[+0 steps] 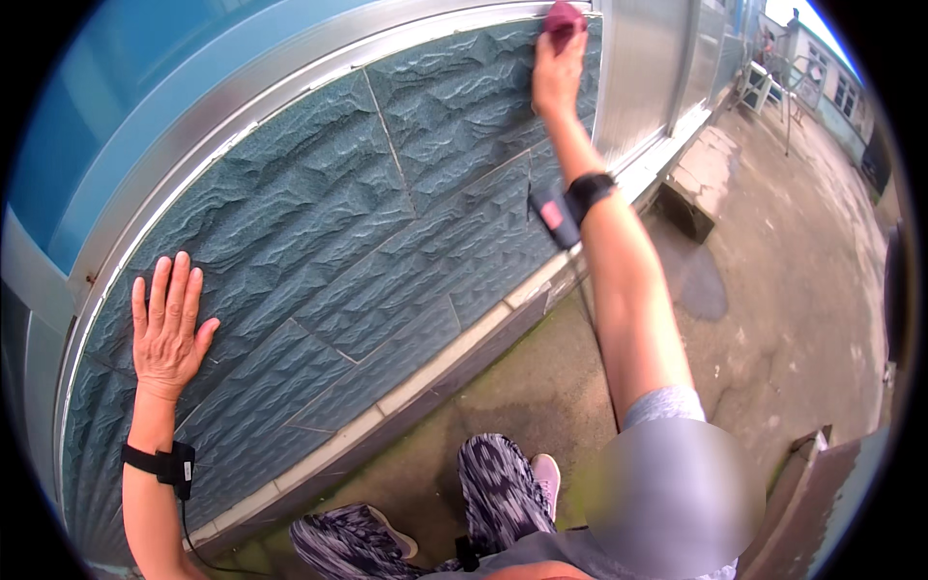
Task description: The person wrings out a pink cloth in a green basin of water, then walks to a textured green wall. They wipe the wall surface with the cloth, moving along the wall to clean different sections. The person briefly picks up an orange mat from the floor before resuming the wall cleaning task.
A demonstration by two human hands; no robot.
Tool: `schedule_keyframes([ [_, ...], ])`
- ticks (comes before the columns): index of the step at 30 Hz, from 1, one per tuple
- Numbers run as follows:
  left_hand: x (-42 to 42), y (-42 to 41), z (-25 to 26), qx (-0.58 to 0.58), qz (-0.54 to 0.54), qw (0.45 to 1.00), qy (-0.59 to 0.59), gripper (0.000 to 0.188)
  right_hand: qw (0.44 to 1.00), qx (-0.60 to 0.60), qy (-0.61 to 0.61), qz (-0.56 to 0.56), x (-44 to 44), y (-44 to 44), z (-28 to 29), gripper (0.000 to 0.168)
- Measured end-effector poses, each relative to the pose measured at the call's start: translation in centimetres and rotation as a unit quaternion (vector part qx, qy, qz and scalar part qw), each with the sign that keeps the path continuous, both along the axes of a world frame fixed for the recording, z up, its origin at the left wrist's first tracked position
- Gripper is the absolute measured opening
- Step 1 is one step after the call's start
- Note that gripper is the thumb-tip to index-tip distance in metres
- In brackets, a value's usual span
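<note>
My left hand (170, 330) rests flat against the rough blue-grey stone-look wall tiles (290, 210), its fingers spread and holding nothing. Far to the right, my outstretched right hand (560, 76) grips a dark red cloth (565, 25). The cloth is at the upper right corner of the tiled panel, by the metal window frame (464, 20). Part of it is hidden behind my fingers. Each of my forearms wears a black strap with a small device (177, 464) and a cable.
A ribbed door panel (645, 65) adjoins the tiles on the right, with a concrete step (699, 174) before it. A pale ledge (435, 355) runs along the wall's foot. Wet patches mark the concrete ground (783, 275). A metal rack (786, 87) stands farther off.
</note>
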State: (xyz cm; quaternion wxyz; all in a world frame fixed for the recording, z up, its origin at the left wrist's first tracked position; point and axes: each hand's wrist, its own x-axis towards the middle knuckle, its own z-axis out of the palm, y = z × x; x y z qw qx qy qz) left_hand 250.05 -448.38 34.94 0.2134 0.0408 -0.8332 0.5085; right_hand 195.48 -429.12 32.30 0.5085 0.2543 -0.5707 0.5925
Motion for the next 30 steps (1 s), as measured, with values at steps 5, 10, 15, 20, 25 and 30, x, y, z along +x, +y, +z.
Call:
schedule_keyframes([
  [5,-0.5,0.0,0.0,-0.013,-0.014,1.0,-0.004,0.062,0.99,0.04,-0.111,0.07,-7.1,2.6,1.0,0.065],
  [10,0.2,-0.4,-0.2,-0.017,-0.006,1.0,-0.006,0.061,0.996,0.08,-0.046,-0.01,-0.4,-0.1,-4.3,0.061],
  [15,1.2,-0.3,0.7,-0.032,0.006,0.999,-0.025,0.06,0.833,-0.072,-0.364,0.41,-10.7,5.6,-5.2,0.041],
  [20,-0.6,-0.6,-0.3,-0.017,-0.017,1.0,-0.007,0.059,0.829,-0.134,-0.503,0.205,-17.5,14.7,-9.7,0.034],
  [25,0.4,-0.6,-0.1,-0.027,-0.003,1.0,-0.01,0.059,0.95,-0.028,-0.304,0.068,-7.8,10.1,-1.2,0.052],
  [30,-0.3,-0.6,-0.3,-0.026,-0.01,1.0,0.008,0.058,0.993,0.054,-0.109,-0.008,-10.0,3.5,-0.9,0.061],
])
